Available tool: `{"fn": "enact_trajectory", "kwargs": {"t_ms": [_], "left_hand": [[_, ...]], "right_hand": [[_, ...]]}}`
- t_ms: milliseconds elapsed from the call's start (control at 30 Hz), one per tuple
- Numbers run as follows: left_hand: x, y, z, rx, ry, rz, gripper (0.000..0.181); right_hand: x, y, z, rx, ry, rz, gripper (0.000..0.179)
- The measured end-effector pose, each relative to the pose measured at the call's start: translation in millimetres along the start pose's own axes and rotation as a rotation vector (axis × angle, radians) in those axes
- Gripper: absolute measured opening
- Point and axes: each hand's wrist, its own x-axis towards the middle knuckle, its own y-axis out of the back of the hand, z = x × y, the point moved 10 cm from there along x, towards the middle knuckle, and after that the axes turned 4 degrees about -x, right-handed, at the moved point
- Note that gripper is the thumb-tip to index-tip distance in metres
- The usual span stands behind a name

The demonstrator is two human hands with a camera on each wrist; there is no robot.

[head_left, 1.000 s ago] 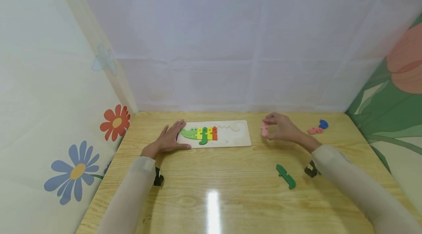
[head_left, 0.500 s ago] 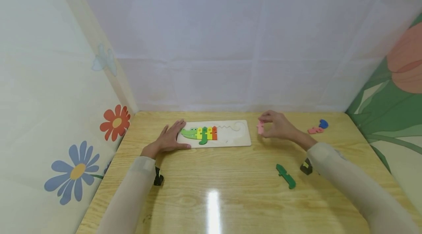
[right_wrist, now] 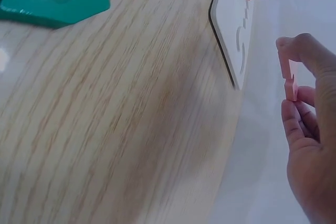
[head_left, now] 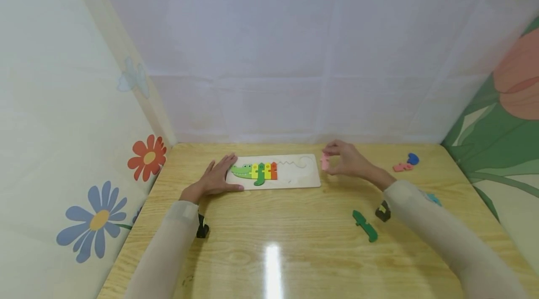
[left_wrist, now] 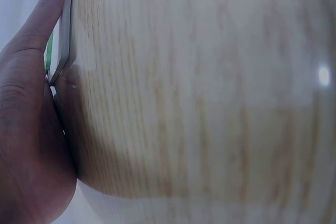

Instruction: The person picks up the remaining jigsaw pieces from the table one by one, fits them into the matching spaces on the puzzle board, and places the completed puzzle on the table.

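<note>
A thin, flat pink puzzle piece (head_left: 324,161) with notched edges stands upright in the right hand (head_left: 348,161), its grip narrowed to a thumb-and-finger pinch, just beside the pale board's (head_left: 313,170) right end. The left hand (head_left: 216,178) rests, grip spread wide, on the board's left end, beside a green crocodile head (head_left: 242,171).

Left forearm (head_left: 162,252): extended forward | left hand (head_left: 216,178): back upward, thumb spread from fingers | right forearm (head_left: 442,231): slanting forward and inward | right hand (head_left: 348,161): thumb and fingertips pinching
</note>
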Motion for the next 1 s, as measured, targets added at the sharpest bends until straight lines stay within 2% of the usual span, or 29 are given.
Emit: {"fn": "enact_trajectory", "kwargs": {"t_ms": [233,467,1000], "left_hand": [[-1.0,1.5,0.5,-0.007,-0.005,0.004,0.12],[-0.2,0.0,-1.5,0.0,-0.004,0.001,0.119],[0.2,0.1,-0.2,-0.001,-0.007,0.005,0.119]], "right_hand": [[6.4,-6,-3,0.031,-0.013,-0.018,0.063],[14.0,-9,-11,-0.019,0.018,-0.014,0.06],[31.0,-18,-24,-0.025,0.054,-0.036,0.061]]}}
